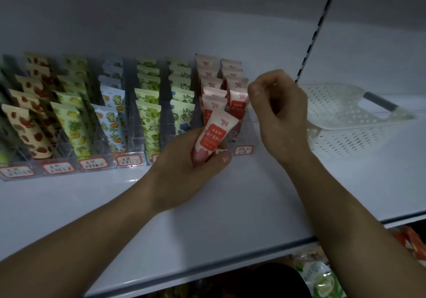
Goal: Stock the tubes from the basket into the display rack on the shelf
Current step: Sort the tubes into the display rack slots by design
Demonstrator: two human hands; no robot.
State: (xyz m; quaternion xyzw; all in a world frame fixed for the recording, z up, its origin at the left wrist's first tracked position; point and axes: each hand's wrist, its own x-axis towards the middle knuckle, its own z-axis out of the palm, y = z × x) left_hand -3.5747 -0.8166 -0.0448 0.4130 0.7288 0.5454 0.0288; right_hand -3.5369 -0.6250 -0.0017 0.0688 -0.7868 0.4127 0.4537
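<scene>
The left hand (196, 166) is gripping one pink tube (211, 136), fingers curled round its lower end, just in front of the display rack (136, 134). The right hand (279, 110) is hovering with fingers loosely curled, holding nothing I can make out. Best to slide the tube cap-down into the pink lanes (two lanes, nearly full). The white basket (345, 122) is looking empty.
</scene>
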